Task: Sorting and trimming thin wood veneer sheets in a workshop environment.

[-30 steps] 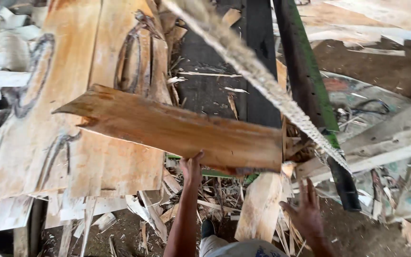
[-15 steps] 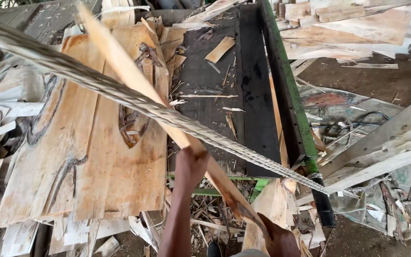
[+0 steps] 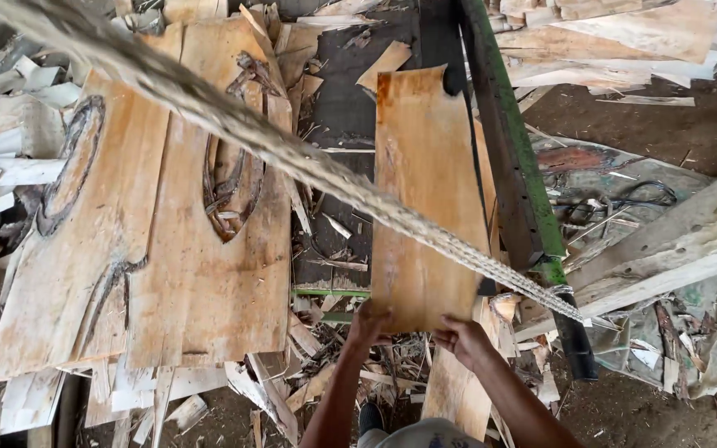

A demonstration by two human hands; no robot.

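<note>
the biggest things here are the stacked veneer sheets [image 3: 168,241] on the left, broad pale-orange pieces with dark knot holes, lying flat and overlapping. beside them runs a dark conveyor bed [image 3: 350,108] littered with splinters, edged on the right by a green-painted beam [image 3: 512,158]. a thick twisted rope [image 3: 292,158] cuts diagonally across the view, from upper left down to a knot near the beam's lower end.

over the bed, a narrower veneer strip [image 3: 425,191] stretches lengthwise away from the person, its near end held by both hands. the left hand [image 3: 368,323] grips the near left corner, fingers curled under the edge; the right hand [image 3: 460,338] pinches the near right corner, thumb on top.

the strip looks thin, light and floppy rather than stiff, likely to split along the grain or crack at its ragged edges. holding it at both near corners seems sensible, since a single-corner grip would probably let it sag and tear. scraps [image 3: 325,373] litter the ground below.
</note>
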